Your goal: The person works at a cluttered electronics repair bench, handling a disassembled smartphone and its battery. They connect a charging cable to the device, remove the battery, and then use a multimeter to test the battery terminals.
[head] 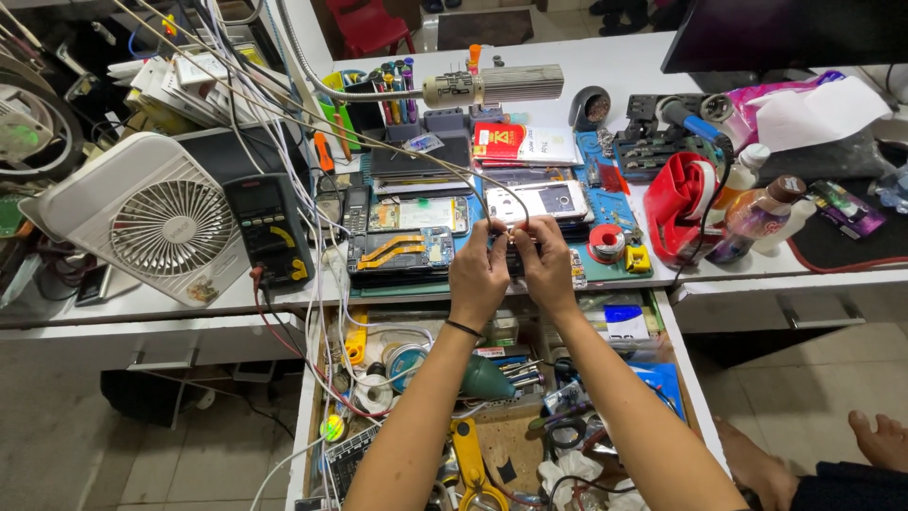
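The small metal part point(512, 238) sits pinched between our two hands at the front edge of the bench point(605, 66), just above the open drawer point(679, 355). Our left hand point(478, 270) closes its grip on it from the left, and our right hand point(547, 260) closes on it from the right, fingertips meeting over it; it is too small to tell what kind of part it is. A thin wire point(501, 194) arcs down to the same spot.

We judge the main risk to be a slip: the part is tiny and held only at the fingertips, so a twitch could drop it into the cluttered drawer below, where it would be hard to find. The wire could also snag on a finger and tug the part loose. The opened phone point(402, 248) with its orange flex strips lies just left of our left hand, and a careless elbow could knock it.

Counting: we see two opened phones, that one and a white one point(539, 201) behind our hands, one yellow-dialled multimeter point(270, 227), one white desk fan point(156, 222), one red tape roll point(606, 242), and two bottles point(757, 213) at the right.
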